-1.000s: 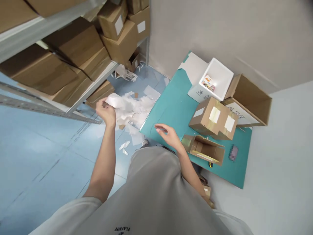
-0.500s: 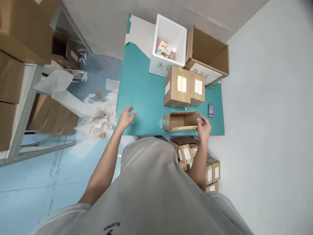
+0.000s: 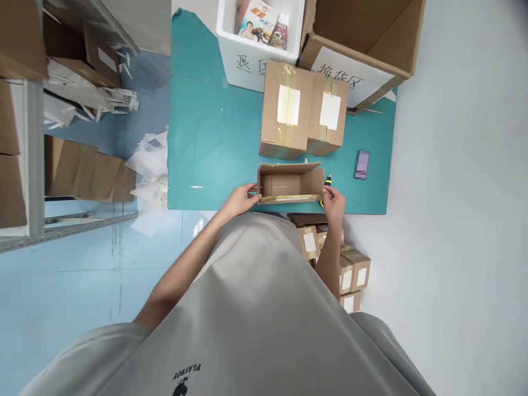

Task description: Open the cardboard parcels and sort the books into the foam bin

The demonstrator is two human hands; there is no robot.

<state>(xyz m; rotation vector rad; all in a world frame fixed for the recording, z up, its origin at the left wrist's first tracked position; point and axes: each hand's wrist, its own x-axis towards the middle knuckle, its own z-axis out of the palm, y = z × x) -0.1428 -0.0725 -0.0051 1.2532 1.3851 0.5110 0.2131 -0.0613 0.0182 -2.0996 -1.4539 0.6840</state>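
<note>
An open cardboard box (image 3: 282,184) lies at the front edge of the teal table, its top flaps raised and bare cardboard showing inside. At its left end my left hand (image 3: 241,200) grips the corner, with thumb and fingers on either side of the wall. My right hand (image 3: 333,203) pinches the box's right end near the front corner. Just behind the right hand lies a black and yellow utility knife (image 3: 328,180), partly hidden by the fingers. Two taped cartons with white labels, a larger one (image 3: 286,110) and a smaller one (image 3: 329,113), stand behind the open box.
A white foam bin (image 3: 243,69) with printed packs and a large open carton (image 3: 350,77) stand at the back. A phone (image 3: 362,164) lies on the teal table (image 3: 206,126) at right. Labelled cartons (image 3: 350,275) are stacked below; shelving (image 3: 35,159) stands left.
My left hand has moved right from over the bare tabletop to the box's left end and taken hold. The box sits slightly further left, showing more of the knife. The view has come closer.
</note>
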